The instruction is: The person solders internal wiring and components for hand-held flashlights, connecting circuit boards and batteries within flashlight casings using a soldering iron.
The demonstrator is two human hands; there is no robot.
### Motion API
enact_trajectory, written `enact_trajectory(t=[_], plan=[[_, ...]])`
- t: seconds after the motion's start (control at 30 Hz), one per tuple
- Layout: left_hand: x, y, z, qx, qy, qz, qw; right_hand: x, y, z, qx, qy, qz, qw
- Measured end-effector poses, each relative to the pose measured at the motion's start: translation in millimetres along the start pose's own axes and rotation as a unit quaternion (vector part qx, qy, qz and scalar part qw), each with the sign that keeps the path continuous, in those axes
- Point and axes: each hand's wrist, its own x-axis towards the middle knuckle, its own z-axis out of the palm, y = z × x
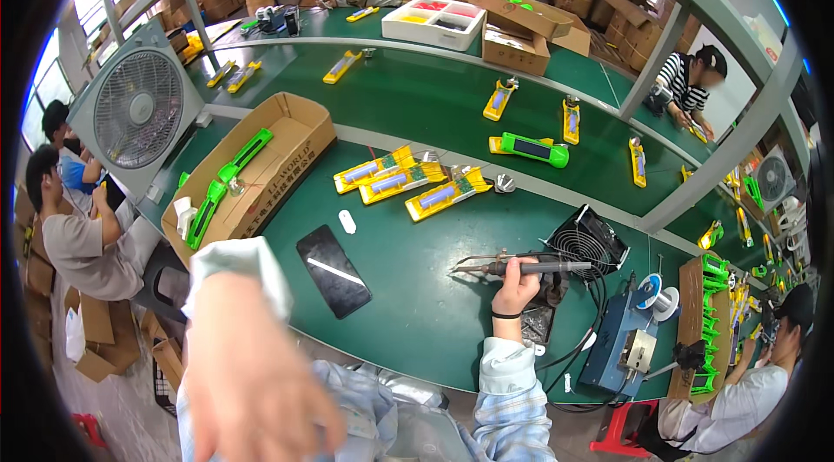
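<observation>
My right hand (516,291) is closed around the black handle of a soldering iron (558,267), held over the green bench with its tip pointing left. My left hand (261,384) is close to the camera at the lower left, above my lap. Motion smears its fingers, and nothing can be made out in them. A black phone (334,271) lies on the bench between my hands. Beyond it are several open yellow housings (443,193) with blue-wrapped cells and small circuit boards. A small white oval piece (347,221) rests beside the phone.
An open cardboard box (300,119) with green housings stands left, near a large fan (139,106). Right are a small black fan (586,240), a blue soldering station (618,345), a solder spool (665,304) and a box of green parts (682,314). Co-workers sit around the benches.
</observation>
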Motion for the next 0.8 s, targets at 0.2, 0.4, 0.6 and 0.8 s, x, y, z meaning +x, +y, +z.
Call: enact_trajectory(t=[0.2, 0.4, 0.6, 0.8], plan=[[-103.5, -155.4, -14.2, 0.295, 0.511, -0.451, 0.670, 2.5, 4.6, -13.7, 0.129, 0.080, 0.090, 0.984], [-143.5, -254.6, -31.0, 0.568, 0.437, -0.565, 0.410, 2.2, -0.1, -3.8, 0.076, 0.084, 0.035, 0.993], [-169.8, -265.4, -27.5, 0.535, 0.404, -0.636, 0.382, 0.7, -6.3, -14.2, 0.097, 0.017, 0.070, 0.993], [-153.4, -210.1, 8.0, 0.343, 0.366, -0.649, 0.572, -0.1, -4.1, -14.0, 0.098, 0.043, -0.034, 0.994]])
